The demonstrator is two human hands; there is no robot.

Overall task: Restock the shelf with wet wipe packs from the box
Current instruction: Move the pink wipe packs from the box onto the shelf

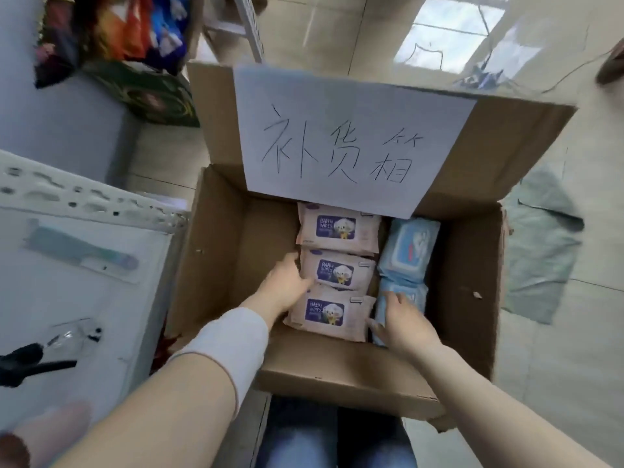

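Head view looked down into the open cardboard box [216,251], where three pink packs lay in a column beside two blue ones; none was on the shelf [84,265] at the left yet. The left hand [285,285] had its thumb and fingers curled round the left end of the middle pink pack [337,270]. The right hand [401,322] gripped the near blue pack [410,295], thumb against its inner edge and fingers over the top. These looked like soft film pouches, probably fairly weighty with wet contents, and slick, so a hold across the short ends seemed safer than pinching the film. The packs sat tightly together, with bare floor showing on the box's left side for fingers to get under. The labelled far flap [337,140] overhung the far pink pack [337,228], so lifting straight up near the front looked clearest
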